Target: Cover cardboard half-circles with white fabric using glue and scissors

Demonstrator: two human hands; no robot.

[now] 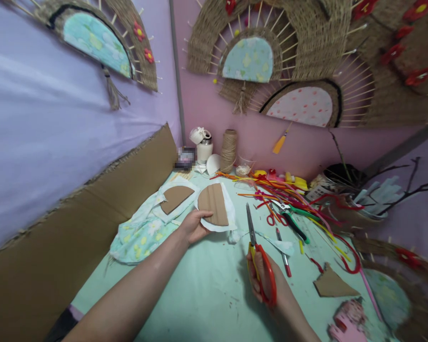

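Observation:
In my left hand (196, 226) is a half-round cardboard piece (214, 202), with a white-backed cloth margin (231, 209) showing around its edge. My thumb lies on the cardboard and the fingers pass underneath. Large scissors (269, 280) with red and yellow handles are in my right hand (262, 280), blades pointing away from me and nearly closed. A second cardboard half-round (176, 197) rests on the patterned green-blue cloth (142, 240) to the left. Close to the scissor tips, a narrow cloth scrap (274, 242) lies on the table.
Green-handled pruners (295, 225), small red scissors (276, 217) and a marker (283, 254) lie at right. Behind them spread colourful pipe cleaners (296, 190). A twine cone (229, 149) stands at the back. A cardboard wall (103, 199) borders the left; woven fans (249, 57) hang on the wall.

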